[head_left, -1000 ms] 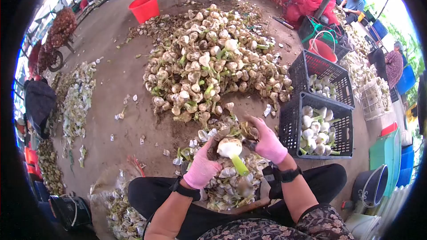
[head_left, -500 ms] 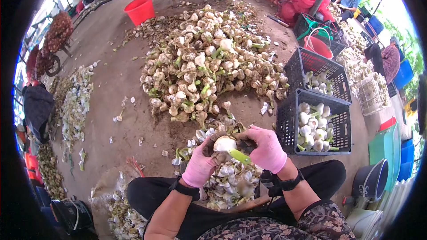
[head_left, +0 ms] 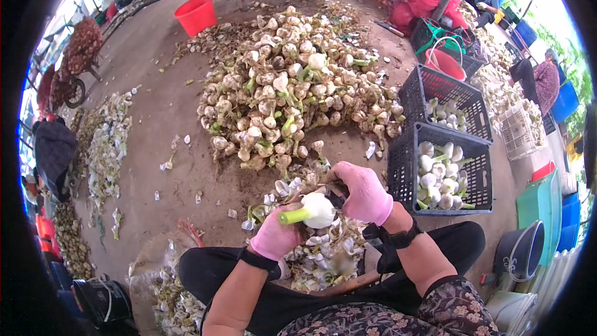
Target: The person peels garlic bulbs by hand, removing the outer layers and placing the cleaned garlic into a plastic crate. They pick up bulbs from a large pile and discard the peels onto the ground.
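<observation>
Both my hands wear pink gloves. My left hand (head_left: 275, 236) holds a white garlic bulb (head_left: 318, 210) whose green stalk points left. My right hand (head_left: 363, 191) is closed against the right side of the same bulb, and something dark shows between its fingers and the bulb. Below my hands lies a heap of peeled skins and trimmings (head_left: 323, 255) in front of my lap. Beyond it a big pile of unpeeled garlic (head_left: 292, 87) covers the ground.
Two dark plastic crates (head_left: 404, 177) (head_left: 435, 87) with cleaned bulbs stand to my right. A red bucket (head_left: 196, 14) sits far left, another red bucket (head_left: 444, 65) behind the crates. Other people sit far right by more garlic. Skins litter the ground on the left.
The bulb has been turned in my hands: its green stalk pointed down, then right, and now points left. My right hand has shifted onto the bulb's right side.
</observation>
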The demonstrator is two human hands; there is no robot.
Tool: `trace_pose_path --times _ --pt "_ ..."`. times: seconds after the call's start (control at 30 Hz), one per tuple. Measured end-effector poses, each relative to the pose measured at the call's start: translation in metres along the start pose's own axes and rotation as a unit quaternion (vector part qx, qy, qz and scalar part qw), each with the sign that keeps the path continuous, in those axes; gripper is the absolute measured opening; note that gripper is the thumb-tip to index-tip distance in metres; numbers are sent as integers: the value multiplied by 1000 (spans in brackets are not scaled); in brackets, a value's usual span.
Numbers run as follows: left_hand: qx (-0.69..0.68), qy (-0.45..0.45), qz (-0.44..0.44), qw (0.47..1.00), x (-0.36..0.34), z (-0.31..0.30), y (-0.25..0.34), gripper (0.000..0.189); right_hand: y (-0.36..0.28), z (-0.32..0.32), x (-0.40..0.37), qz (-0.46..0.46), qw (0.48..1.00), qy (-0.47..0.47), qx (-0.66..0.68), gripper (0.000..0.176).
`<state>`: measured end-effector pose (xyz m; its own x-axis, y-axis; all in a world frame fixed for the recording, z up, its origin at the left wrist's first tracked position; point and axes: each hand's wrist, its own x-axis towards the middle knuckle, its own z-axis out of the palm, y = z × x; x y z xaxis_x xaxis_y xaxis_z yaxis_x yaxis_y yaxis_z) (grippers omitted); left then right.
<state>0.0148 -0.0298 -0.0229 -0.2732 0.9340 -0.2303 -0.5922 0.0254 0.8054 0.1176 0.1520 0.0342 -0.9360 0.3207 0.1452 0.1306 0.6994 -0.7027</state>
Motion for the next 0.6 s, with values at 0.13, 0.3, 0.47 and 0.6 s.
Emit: trace_pose_path --times 0.13,0.3,0.47,0.6 --pt "-224 -22 -54 973 1 6 3 41 15 11 9 22 999 -4 -32 25" --pt "-123 8 -108 987 -1 4 -9 45 58 37 7 56 983 -110 -139 25" --pt "-199 31 -89 975 -4 20 14 49 73 30 -15 97 972 -115 -181 20" --pt "-51 48 -26 997 5 20 7 56 54 9 -17 41 995 28 87 26"
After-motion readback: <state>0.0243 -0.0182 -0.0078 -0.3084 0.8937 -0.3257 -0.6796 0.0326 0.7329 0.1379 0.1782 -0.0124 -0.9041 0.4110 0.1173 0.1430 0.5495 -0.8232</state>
